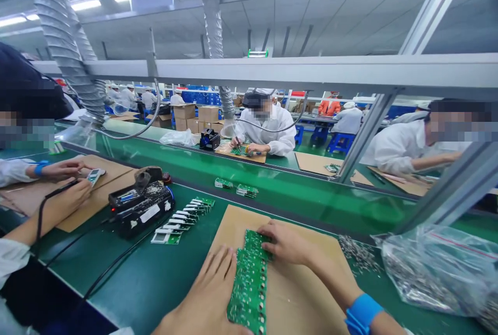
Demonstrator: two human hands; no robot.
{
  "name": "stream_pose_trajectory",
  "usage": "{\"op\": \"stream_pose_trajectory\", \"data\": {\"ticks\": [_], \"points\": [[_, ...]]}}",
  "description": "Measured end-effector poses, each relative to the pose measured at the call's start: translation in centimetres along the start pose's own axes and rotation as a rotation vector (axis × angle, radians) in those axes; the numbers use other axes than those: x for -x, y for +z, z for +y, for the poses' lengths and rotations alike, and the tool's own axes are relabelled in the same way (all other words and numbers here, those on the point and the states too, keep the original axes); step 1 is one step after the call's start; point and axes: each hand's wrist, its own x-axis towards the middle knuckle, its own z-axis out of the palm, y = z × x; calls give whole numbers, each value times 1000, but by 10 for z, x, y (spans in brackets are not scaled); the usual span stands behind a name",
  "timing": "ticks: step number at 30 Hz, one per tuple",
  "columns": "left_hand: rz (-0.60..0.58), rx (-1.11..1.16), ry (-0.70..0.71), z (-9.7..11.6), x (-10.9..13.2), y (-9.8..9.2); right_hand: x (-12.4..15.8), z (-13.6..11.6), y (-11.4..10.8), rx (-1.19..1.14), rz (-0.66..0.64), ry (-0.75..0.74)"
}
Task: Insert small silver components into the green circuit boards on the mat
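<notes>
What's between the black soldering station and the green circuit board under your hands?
The head view shows a row of small circuit boards on the green bench, between the soldering station and the big board.

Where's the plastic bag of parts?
The plastic bag of parts lies lower right in the head view, on the green bench, beside loose parts and the cardboard mat.

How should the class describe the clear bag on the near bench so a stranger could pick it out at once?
On the near green bench, find the cardboard mat under the green circuit board. Right of the mat lies a clear plastic bag, the one crammed with small silvery parts, some spilled beside it.
</notes>
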Motion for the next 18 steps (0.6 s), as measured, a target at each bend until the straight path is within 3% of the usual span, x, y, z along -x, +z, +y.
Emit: {"op": "stream_pose_trajectory", "data": {"ticks": [4, 8, 18], "points": [[0, 23, -26, -1, 1, 6, 16, 2, 12, -9, 80, 96], [14, 8, -75, -10, 8, 7, 23, 0, 19, -20, 60, 114], [55, -15, -142, -43, 23, -1, -11, -27, 20, -48, 77, 72]]}}
